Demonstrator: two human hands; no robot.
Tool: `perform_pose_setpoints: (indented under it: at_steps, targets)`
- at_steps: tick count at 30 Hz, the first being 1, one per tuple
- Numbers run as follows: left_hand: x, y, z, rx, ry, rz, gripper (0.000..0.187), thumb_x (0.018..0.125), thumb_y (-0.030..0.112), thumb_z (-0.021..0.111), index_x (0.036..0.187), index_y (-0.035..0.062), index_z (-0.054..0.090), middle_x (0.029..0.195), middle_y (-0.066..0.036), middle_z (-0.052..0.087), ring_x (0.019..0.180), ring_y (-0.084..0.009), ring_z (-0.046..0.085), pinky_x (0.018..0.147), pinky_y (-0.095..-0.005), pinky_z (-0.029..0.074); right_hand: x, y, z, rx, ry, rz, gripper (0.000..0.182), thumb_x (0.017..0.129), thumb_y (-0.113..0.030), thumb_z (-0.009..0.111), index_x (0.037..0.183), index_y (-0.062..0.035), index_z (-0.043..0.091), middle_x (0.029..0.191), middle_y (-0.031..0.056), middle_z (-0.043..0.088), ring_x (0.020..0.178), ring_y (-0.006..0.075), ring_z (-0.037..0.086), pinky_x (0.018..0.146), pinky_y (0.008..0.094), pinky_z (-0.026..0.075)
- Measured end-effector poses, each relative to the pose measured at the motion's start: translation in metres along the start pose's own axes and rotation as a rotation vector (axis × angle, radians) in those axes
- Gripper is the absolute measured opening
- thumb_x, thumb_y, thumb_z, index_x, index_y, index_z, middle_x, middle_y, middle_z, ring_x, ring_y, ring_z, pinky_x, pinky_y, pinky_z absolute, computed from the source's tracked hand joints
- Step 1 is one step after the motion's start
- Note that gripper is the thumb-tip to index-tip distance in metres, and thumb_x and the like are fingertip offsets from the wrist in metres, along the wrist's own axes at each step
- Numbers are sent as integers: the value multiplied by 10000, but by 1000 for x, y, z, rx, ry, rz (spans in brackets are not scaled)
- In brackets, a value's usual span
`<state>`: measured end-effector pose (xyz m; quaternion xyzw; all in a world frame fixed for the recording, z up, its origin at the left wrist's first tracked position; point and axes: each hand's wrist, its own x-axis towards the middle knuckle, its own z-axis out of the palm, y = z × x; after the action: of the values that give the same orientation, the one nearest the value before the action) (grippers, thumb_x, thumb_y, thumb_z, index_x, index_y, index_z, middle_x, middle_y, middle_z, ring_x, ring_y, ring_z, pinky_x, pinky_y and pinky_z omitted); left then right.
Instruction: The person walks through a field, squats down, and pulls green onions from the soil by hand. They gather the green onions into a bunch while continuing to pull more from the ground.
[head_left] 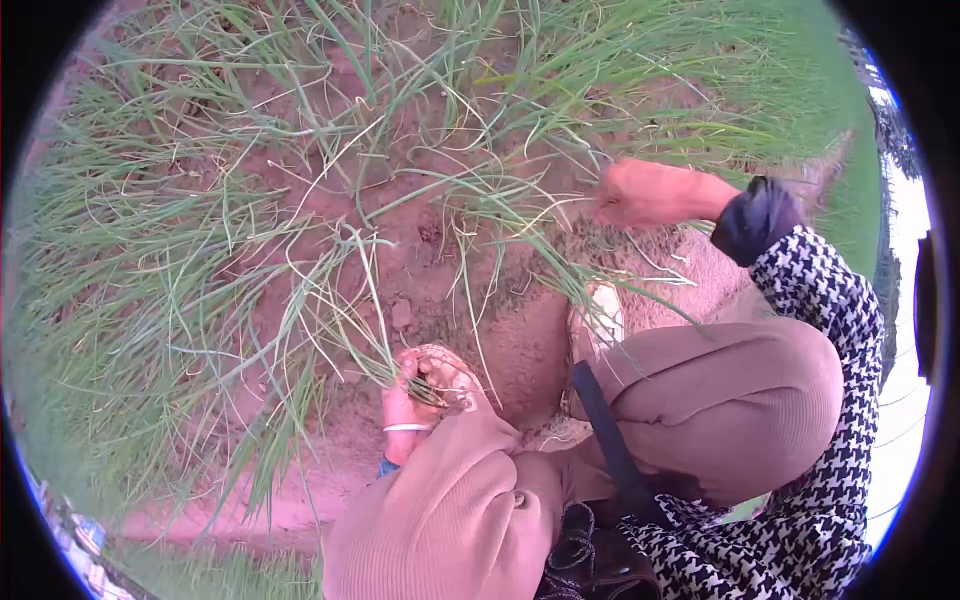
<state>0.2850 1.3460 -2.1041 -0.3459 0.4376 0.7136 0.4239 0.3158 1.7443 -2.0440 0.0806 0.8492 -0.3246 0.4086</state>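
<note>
Low in the middle, beside my knee, is my left hand (pixel 412 385), with a white bangle at the wrist. Its fingers are closed round a small bunch of thin green onion-like plants (pixel 350 340), whose long leaves fan up and left. My right hand (pixel 640 195) reaches down close to the soil on the right, fingers curled. A small dark thin piece (pixel 597 155) shows by its fingers; I cannot make out what it is. Onion-like leaves (pixel 535 225) cross just left of this hand.
Rows of the same green plants (pixel 200 210) stand in reddish-brown damp soil (pixel 440 290). My foot (pixel 605 315) rests on the ground between the hands, below my bent knee (pixel 780 390). Denser grass-like growth (pixel 740 60) spreads at the upper right.
</note>
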Motion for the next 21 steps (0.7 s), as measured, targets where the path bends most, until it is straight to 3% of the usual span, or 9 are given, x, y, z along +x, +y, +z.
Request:
perform_pose_setpoints:
  at_steps: [1,3,6,10,13,14,18,21]
  targets:
    - [4,-8,2,0,26,-4,189,873,191,568,1017,74,536,727,-14,528,601,-132,511,487,-283,451,18,33,24,-161,161,-141,239,826,-188,520,827,32,614,736,209,604,713,349,603,670,429,472]
    - [13,-23,2,-14,80,-6,183,876,199,565,1008,74,544,719,-15,540,589,-131,518,483,-275,449,49,60,45,-104,260,-135,219,797,-171,523,856,31,586,791,253,584,802,407,572,709,467,455]
    - [28,-38,4,27,88,40,179,878,203,561,996,69,550,700,-27,558,557,-133,524,473,-265,441,100,66,58,148,489,-279,181,792,-149,539,895,-13,598,805,224,606,799,387,590,717,458,463]
    - [41,-41,18,143,197,114,164,883,177,549,979,44,550,679,-52,569,533,-142,528,463,-262,432,142,64,65,145,539,-487,180,763,-116,572,928,-50,606,902,179,614,875,356,584,764,440,461]
    - [46,-44,36,174,195,188,157,884,162,544,971,31,549,672,-61,567,537,-145,529,464,-263,434,151,61,60,136,435,-450,181,760,-131,584,919,-45,600,878,165,599,881,348,574,776,434,456]
    - [48,-44,39,204,201,188,156,884,150,540,970,21,546,675,-72,570,538,-154,529,464,-266,435,162,69,66,145,510,-542,172,768,-137,582,907,-36,596,830,165,584,836,351,579,750,429,466]
    - [55,-59,25,209,191,188,167,883,151,542,977,13,545,680,-82,581,531,-160,530,463,-270,441,163,86,79,361,610,-514,152,803,-155,549,876,-27,585,807,160,599,776,345,597,697,407,477]
    - [51,-65,38,199,191,209,169,883,154,542,977,14,546,675,-84,583,529,-152,532,463,-267,444,131,85,50,450,462,-316,220,797,-195,590,947,-35,593,862,137,610,811,269,598,728,347,468]
